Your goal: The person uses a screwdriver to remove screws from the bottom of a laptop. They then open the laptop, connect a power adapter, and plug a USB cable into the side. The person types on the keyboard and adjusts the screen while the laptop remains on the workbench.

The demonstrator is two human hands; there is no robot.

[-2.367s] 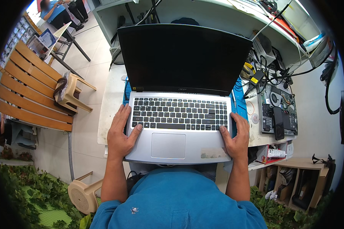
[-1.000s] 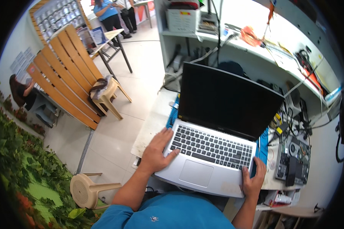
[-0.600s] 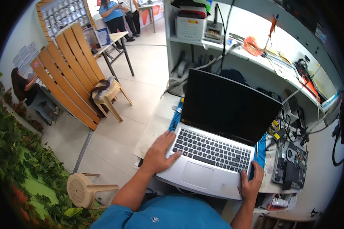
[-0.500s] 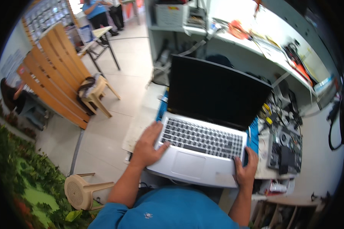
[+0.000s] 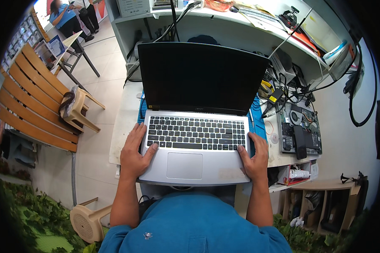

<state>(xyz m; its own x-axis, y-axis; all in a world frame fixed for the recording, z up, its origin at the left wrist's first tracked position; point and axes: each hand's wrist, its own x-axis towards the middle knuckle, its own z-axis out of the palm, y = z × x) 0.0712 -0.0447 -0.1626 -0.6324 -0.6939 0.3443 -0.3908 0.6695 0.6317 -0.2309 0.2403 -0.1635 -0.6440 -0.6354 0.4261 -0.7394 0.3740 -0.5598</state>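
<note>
The counter (image 5: 119, 130) is bearing an open, dark-screened laptop (image 5: 190, 114) near its front edge. The left hand (image 5: 134, 158) and right hand (image 5: 256, 161) are clasping the laptop's sides, thumbs (image 5: 151, 150) on top, seemingly steadying it; shifting it would be calling for an even grip

2 hands (image 5: 133, 157) (image 5: 256, 159) apart (thumbs inward)

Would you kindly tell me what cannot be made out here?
Head view, blue mat: mostly covered by the laptop.
Head view, left hand and right hand: palms hidden by the hands' own backs.
Head view, opened device: part hidden by a black phone-like slab.
Head view, white box: top cut off by the upper edge.
</note>
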